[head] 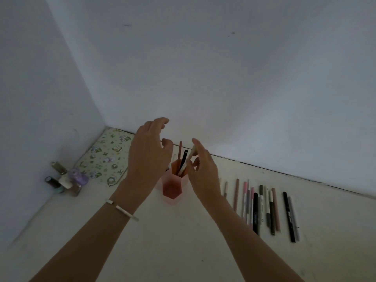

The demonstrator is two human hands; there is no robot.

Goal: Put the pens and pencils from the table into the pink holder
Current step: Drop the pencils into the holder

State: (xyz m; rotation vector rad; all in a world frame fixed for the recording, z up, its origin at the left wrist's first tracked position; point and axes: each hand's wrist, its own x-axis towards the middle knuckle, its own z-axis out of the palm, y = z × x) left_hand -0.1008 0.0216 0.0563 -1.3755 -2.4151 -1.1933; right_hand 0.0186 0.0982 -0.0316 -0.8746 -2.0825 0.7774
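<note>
Our right grip pinches a white pen near its top. The lower end is inside the pink holder, and we hold it steep, we judge, so it slides in beside the pink pencil and black pen standing there. Our left grip hovers wide and empty just left of the holder, probably to steady it. More pens and pencils lie in a row on the tabletop to the right.
</note>
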